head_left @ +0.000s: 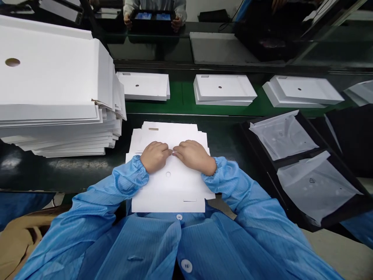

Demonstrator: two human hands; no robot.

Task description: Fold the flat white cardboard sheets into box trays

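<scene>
Flat white cardboard blanks (175, 186) lie in a small pile on the dark bench, right in front of my body. The top one has a round cut-out mark and a narrow slit near its near edge. My left hand (156, 156) is closed, its fingers curled at a crosswise edge of the top blank. Opposite it, my right hand (194, 156) is closed at the same edge. The fingertips of both hands nearly meet at the middle. My knuckles hide how the fingers grip the card underneath.
A tall stack of white cardboard pieces (58, 74) stands at left. Folded white boxes (145, 85) sit in pairs along the green strip (182, 93) beyond. At right, a black tray (271, 171) holds translucent sleeves (285, 134). Across the bench, another person's hands hold a dark tray (152, 21).
</scene>
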